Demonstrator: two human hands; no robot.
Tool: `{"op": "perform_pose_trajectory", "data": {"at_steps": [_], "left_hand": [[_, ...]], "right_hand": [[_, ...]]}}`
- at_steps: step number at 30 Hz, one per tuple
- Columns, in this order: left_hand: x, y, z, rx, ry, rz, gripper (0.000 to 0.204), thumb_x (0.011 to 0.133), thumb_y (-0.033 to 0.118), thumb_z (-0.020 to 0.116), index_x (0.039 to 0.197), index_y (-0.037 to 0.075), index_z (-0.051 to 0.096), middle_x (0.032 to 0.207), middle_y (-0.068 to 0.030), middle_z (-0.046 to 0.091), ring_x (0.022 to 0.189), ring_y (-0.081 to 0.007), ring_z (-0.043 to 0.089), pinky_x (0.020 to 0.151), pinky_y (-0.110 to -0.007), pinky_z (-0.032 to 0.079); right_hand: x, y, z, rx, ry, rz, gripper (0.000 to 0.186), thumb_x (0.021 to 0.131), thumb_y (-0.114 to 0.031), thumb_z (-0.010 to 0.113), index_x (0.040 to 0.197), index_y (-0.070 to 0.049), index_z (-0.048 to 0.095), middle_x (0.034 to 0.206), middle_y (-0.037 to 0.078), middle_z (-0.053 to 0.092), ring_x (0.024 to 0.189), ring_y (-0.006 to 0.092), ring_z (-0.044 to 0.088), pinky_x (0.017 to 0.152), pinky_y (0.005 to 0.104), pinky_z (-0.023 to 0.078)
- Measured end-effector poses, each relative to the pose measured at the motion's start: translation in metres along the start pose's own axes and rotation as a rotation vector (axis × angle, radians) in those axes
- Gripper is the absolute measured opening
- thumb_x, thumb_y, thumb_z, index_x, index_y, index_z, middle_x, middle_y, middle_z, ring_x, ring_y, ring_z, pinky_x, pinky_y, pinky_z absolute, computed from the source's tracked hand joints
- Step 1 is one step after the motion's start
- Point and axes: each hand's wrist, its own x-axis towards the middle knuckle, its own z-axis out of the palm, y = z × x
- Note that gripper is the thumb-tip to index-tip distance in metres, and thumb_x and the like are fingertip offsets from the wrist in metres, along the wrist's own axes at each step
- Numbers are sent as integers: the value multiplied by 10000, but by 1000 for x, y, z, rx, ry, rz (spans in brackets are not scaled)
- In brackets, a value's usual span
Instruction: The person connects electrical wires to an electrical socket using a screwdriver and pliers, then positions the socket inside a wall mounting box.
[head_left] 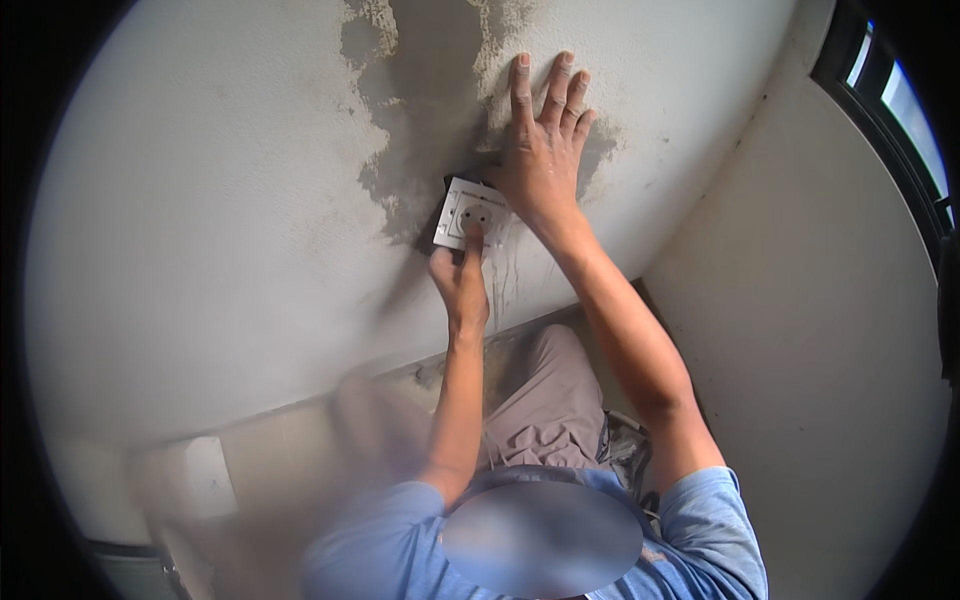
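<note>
A white square wall socket (478, 213) with a round two-hole insert sits tilted at the wall, over a dark opening. My left hand (461, 287) grips it from below, its thumb lying on the socket's face; the other fingers are mostly hidden behind it. Just above and to the right, my right hand (545, 165) is open against the wall with its fingers stretched upward. The right thumb is close to the socket's upper right corner, and I cannot tell whether it touches. A grey plaster patch (428, 110) on the wall surrounds the opening.
My bent legs (545, 410) are below, close to the wall (230, 210). A side wall (800, 300) meets it at the right, with a dark-framed window (885, 130). A white flat piece (209, 478) lies at lower left. A clear plastic bag (625, 450) lies beside my leg.
</note>
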Motion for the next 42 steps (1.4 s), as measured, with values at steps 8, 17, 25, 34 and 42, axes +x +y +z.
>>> {"op": "perform_pose_trajectory", "data": {"at_steps": [8, 17, 25, 34, 42], "left_hand": [[16, 0, 17, -50, 212, -86, 518, 1048, 419, 604, 1237, -63, 616, 1159, -109, 658, 1001, -169, 639, 834, -346, 531], [17, -51, 37, 13, 483, 350, 455, 1067, 329, 579, 978, -111, 658, 915, -106, 691, 819, -143, 636, 681, -315, 519], [18, -36, 70, -112, 723, 191, 551, 1054, 455, 568, 1050, -95, 609, 1022, -128, 647, 914, -176, 638, 769, -364, 554], [9, -9, 18, -172, 315, -99, 475, 1073, 426, 548, 1139, -34, 649, 1076, -101, 685, 1000, -126, 635, 890, -292, 502], [25, 53, -17, 569, -149, 57, 321, 1005, 191, 701, 1169, -80, 646, 1019, -66, 704, 881, -79, 630, 757, -229, 514]], "right_hand": [[-14, 21, -7, 165, -54, -2, 1410, 547, -422, 975, 1660, -251, 126, 1709, 214, 3, 1551, 509, 16, 1190, 711, 152], [-4, 22, -7, 162, -60, 9, 1456, 514, -369, 995, 1662, -236, 110, 1683, 292, -43, 1538, 540, -47, 1178, 728, 133], [-6, 24, -10, 186, -81, 26, 1305, 630, -338, 960, 1658, -214, 165, 1690, 275, -64, 1542, 530, -62, 1206, 681, 107], [-92, 16, -27, 913, -181, 326, 429, 919, -79, 729, 1323, 14, 619, 1106, 190, 686, 985, 288, 690, 851, 378, 556], [-115, -13, 21, 1294, -49, 551, 457, 935, -62, 711, 1351, 83, 589, 1159, 192, 680, 1102, 241, 652, 984, 336, 495]]}}
